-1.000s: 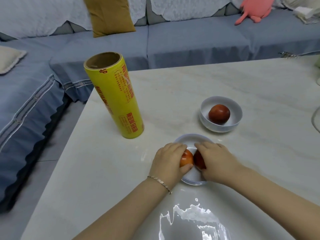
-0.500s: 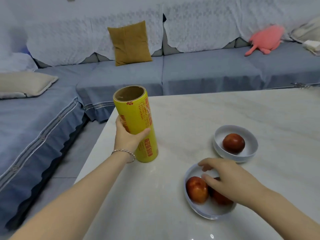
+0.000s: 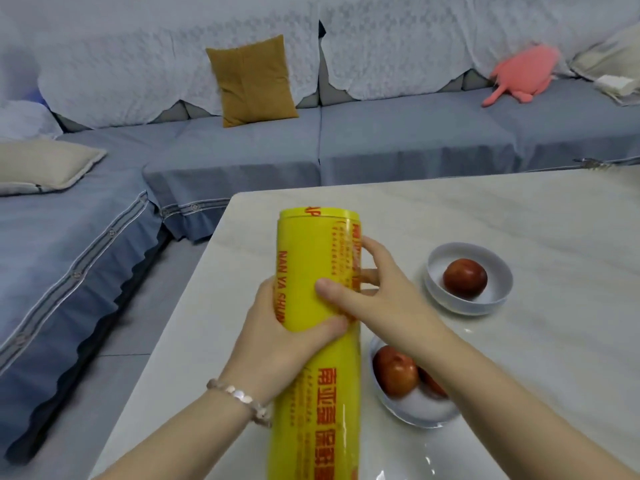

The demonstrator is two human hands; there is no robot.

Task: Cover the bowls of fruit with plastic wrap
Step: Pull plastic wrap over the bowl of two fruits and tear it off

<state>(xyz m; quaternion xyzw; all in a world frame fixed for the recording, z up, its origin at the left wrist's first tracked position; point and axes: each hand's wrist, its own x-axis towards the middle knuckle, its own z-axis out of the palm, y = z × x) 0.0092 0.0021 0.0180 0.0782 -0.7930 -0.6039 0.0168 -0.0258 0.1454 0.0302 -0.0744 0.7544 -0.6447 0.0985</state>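
Observation:
A big yellow roll of plastic wrap [image 3: 311, 258] with red lettering is lifted off the table, close to the camera. My left hand [image 3: 280, 337] grips its middle from the left. My right hand [image 3: 377, 299] is on the roll's right side, thumb pressed on the front and fingers curled at the film's edge. A white bowl [image 3: 415, 410] with two red fruits [image 3: 394, 372] sits just right of the roll, partly hidden by my right forearm. Farther right stands a second white bowl [image 3: 498, 296] holding one red fruit [image 3: 464, 278].
The pale marble table [image 3: 519, 216] has its left edge and far left corner close to the roll. A blue-grey sofa [image 3: 398, 143] wraps round the back and left, with a mustard cushion [image 3: 252, 81] and a pink plush toy [image 3: 519, 74].
My left hand has lifted the roll from the table and brought it toward me. My right hand left the near bowl and took hold of the roll's right side.

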